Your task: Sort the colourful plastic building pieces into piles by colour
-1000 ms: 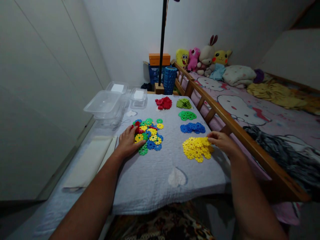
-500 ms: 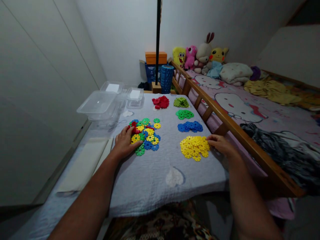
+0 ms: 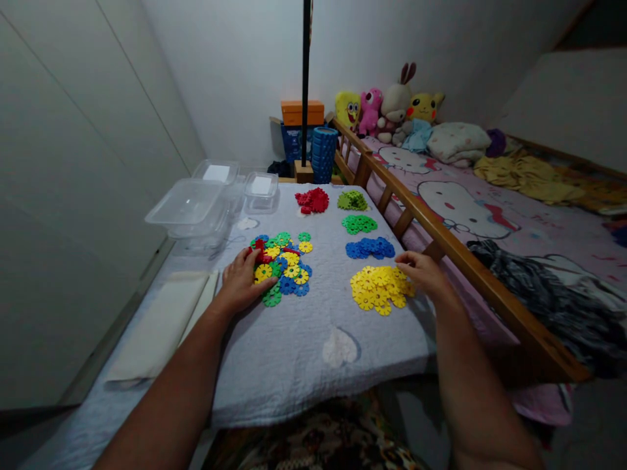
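My left hand (image 3: 242,277) rests at the left edge of a mixed pile of flower-shaped plastic discs (image 3: 288,285), thumb and fingers spread. Red pieces (image 3: 259,250) lie by its fingertips; yellow, green and blue discs lie around its thumb. Over the upper right edge of the yellow disc pile (image 3: 377,290) is my right hand (image 3: 422,273), its fingers bent and the thumb slightly apart, with no disc visible between them. Just beyond it lies the blue disc pile (image 3: 369,248). Farther back are the green pile (image 3: 359,224), the light green pile (image 3: 352,200) and the red pile (image 3: 312,200).
Clear plastic containers (image 3: 189,205) stand at the table's back left. A folded beige cloth (image 3: 159,326) lies on the left side. A wooden bed rail (image 3: 426,222) runs along the right. Behind the table are a black pole (image 3: 305,85) and a blue roller (image 3: 324,155).
My right hand has moved up and left from the yellow pile's right edge to above its upper right corner. My left hand stays at the mixed pile. The view has shifted slightly.
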Tool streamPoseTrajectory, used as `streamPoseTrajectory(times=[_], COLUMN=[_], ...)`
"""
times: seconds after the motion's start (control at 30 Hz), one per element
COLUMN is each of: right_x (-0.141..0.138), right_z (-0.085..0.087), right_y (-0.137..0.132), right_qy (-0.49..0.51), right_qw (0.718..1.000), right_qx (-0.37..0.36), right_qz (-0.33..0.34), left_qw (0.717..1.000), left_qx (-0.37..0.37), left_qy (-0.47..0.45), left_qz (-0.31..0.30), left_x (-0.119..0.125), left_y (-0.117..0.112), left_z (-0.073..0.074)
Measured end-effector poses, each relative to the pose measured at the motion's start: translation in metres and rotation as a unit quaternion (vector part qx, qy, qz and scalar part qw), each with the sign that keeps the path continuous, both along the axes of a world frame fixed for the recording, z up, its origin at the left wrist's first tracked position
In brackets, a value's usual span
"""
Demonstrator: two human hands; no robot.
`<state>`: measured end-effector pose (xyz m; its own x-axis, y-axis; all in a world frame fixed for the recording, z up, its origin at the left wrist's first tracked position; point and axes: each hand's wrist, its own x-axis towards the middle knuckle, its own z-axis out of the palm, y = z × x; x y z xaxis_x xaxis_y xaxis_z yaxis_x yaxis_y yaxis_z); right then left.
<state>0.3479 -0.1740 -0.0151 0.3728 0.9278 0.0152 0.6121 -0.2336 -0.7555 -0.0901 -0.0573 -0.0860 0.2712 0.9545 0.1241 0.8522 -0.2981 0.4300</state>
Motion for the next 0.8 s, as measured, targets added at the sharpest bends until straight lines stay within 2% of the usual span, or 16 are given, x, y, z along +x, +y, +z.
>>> streamPoseTrajectory(times=[0.1, 0.2, 0.3, 0.37, 0.53, 0.67, 0.8], right_x=[-0.032, -0.075, -0.119, -0.144, -0.181, -0.191, -0.194], right_z=[0.004, 0.003, -0.003, -0.011, -0.037, -0.051, -0.056], right_y=[0.02, 0.044, 0.069, 0.086, 0.125, 0.143, 0.148], right_qy=[-0.016, -0.036, -0.086, -0.124, -0.19, -0.214, -0.208], right_qw=[0.998, 0.988, 0.971, 0.961, 0.957, 0.961, 0.968], right_qx=[0.026, 0.029, 0.014, 0.008, 0.008, -0.014, -0.019], right_qz=[0.052, 0.144, 0.222, 0.248, 0.219, 0.176, 0.142], left_qw=[1.0, 1.0, 1.0, 1.0, 1.0, 1.0, 1.0], left_qx=[-0.004, -0.008, -0.014, -0.014, -0.004, -0.012, -0.011], left_qy=[0.006, 0.008, 0.005, 0.002, -0.005, -0.006, -0.01], left_qz=[0.001, 0.002, 0.003, 0.004, 0.001, -0.008, -0.007], left_x=[0.001, 0.001, 0.002, 0.002, 0.002, 0.002, 0.002], left_y=[-0.001, -0.002, -0.003, -0.003, -0.003, -0.003, -0.002], left_z=[0.001, 0.003, 0.005, 0.005, 0.004, 0.005, 0.004])
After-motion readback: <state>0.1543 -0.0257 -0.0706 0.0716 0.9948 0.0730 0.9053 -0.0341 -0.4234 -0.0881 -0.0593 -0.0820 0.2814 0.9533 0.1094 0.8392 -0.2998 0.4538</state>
